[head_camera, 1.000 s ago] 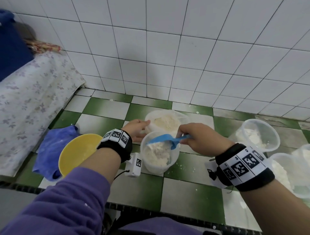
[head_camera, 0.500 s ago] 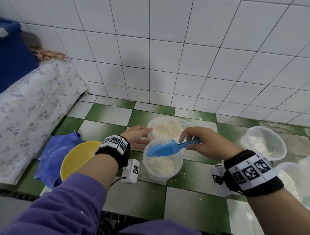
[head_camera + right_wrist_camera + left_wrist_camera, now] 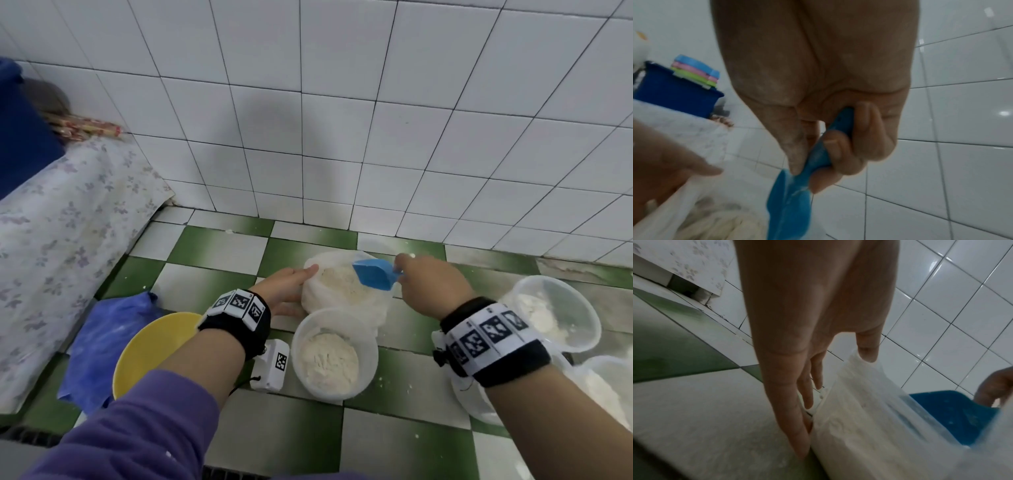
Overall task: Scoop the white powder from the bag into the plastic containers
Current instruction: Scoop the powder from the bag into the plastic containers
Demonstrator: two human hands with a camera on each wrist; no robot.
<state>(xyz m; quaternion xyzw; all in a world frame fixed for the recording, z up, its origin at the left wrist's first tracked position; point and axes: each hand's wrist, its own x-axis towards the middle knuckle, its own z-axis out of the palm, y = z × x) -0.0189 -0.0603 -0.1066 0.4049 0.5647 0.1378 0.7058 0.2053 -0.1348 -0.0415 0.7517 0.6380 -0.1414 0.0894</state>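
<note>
The plastic bag of white powder [image 3: 342, 291] stands open on the green and white tiled counter. My left hand [image 3: 301, 277] rests against its left side with straight fingers [image 3: 803, 394], the thumb touching the rim of the bag [image 3: 869, 418]. My right hand [image 3: 404, 270] grips the handle of the blue scoop [image 3: 373, 274], whose empty bowl tilts down into the bag's mouth. In the right wrist view the fingers [image 3: 838, 149] curl round the scoop [image 3: 789, 207] above the powder. A round plastic container [image 3: 334, 356], partly filled with powder, stands just in front of the bag.
Two more plastic containers [image 3: 555, 308] [image 3: 609, 383] with powder stand at the right. A yellow bowl [image 3: 150, 349] and a blue cloth [image 3: 102, 339] lie at the left beside a floral covering [image 3: 51, 240]. The white tiled wall [image 3: 342, 137] rises close behind the bag.
My right hand has carried the scoop from over the front container back to the bag's mouth. The left hand has stayed at the bag's side.
</note>
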